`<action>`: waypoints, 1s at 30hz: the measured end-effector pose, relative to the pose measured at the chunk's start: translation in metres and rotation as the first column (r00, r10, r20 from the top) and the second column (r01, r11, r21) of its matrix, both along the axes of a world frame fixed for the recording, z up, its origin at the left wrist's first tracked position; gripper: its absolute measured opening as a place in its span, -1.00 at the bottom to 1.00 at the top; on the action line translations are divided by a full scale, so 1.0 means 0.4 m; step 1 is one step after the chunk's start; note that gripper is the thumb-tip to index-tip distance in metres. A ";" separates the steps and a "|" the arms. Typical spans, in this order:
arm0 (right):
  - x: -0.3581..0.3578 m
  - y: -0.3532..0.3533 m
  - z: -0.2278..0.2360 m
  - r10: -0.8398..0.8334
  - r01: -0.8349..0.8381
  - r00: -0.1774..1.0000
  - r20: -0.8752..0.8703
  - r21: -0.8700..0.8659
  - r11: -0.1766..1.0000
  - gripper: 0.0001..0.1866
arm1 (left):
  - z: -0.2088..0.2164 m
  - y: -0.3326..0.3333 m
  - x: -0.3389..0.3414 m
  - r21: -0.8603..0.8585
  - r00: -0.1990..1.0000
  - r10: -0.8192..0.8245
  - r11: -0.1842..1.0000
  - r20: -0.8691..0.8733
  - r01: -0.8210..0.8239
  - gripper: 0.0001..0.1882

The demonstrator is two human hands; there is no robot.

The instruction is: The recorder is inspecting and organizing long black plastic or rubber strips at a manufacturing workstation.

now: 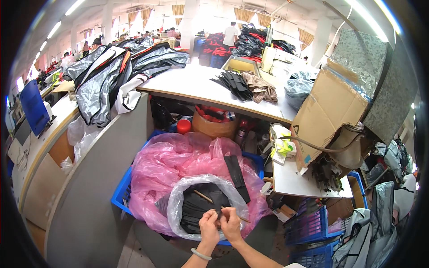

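Note:
My left hand (209, 224) and my right hand (231, 224) are close together over a clear plastic bag (175, 203). The fingertips of both are pinched on a black fabric piece (217, 200), which rises just beyond them. Inside the bag lie several flat black pieces (192, 214). A thin wooden stick (203, 195) slants across the bag's mouth, partly hidden behind my hands. Behind the bag spreads a crumpled pink plastic sheet (156, 165) in a blue crate (120, 191). On its right side rests a long black strip (236, 176).
A grey panel (98, 187) stands at left. Beyond the crate is a white table (192, 82) with silver-and-black bags (105, 85) and black pieces (234, 85). At right are a small white shelf (308, 185), a cardboard box (328, 107) and stacked blue crates (306, 228).

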State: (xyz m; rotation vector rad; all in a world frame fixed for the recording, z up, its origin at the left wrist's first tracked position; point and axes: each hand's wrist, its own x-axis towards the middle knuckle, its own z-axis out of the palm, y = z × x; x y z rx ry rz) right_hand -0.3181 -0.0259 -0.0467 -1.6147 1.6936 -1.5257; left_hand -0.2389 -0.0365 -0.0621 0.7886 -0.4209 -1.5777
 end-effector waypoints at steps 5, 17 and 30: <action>-0.008 -0.022 0.028 0.188 -0.203 0.731 0.656 -0.054 0.978 -0.82 | -0.011 -0.010 0.041 0.139 0.850 -0.150 0.958 -0.505 0.252 -0.80; -0.039 -0.010 0.026 0.220 -0.336 0.744 0.631 0.069 0.939 -0.74 | 0.060 0.016 0.071 -0.114 0.897 -0.315 0.949 -0.310 0.294 -0.83; -0.035 0.010 0.118 0.343 -0.611 0.341 0.875 -0.071 0.788 -0.73 | 0.096 0.038 0.090 0.077 0.866 -0.245 0.948 -0.436 0.308 -0.90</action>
